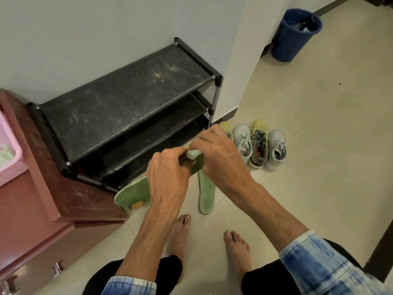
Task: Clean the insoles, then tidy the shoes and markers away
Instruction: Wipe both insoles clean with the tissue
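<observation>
Obs. from beside the person, who stands barefoot on a smooth beige tiled floor.

- Left hand: fingers curled round a green insole, gripping it mid-length. The face is fuzzy and felt-like. The rounded toe end points near-left. The darker olive heel end rises toward the other hand.
- Right hand: fingers bent, pinching a pale pad. It is soft-looking, blocky and mint-white; cannot tell whether it is sponge or folded cloth. The pad touches the heel end of the held insole.
- Second insole: flat on the tiles just below the hands, long axis running near to far. Same napped green, with a paler rim.
- Shoes: 4 in a row on the floor, right of the rack, toes toward the wall. 2 are yellow-green mesh and 2 are pale grey with white laces, alternating. The leftmost is partly hidden by the right hand.
- Shoe rack: black, 3 fabric tiers on a tube frame, against the wall. The top tier is scuffed and dusty.
- Cabinet: maroon, glossy and angular, at near left. A pink lattice plastic basket sits on top.
- Bin: blue round plastic, far right.
- Small orange-yellow item under the held insole's toe: unidentifiable.
</observation>
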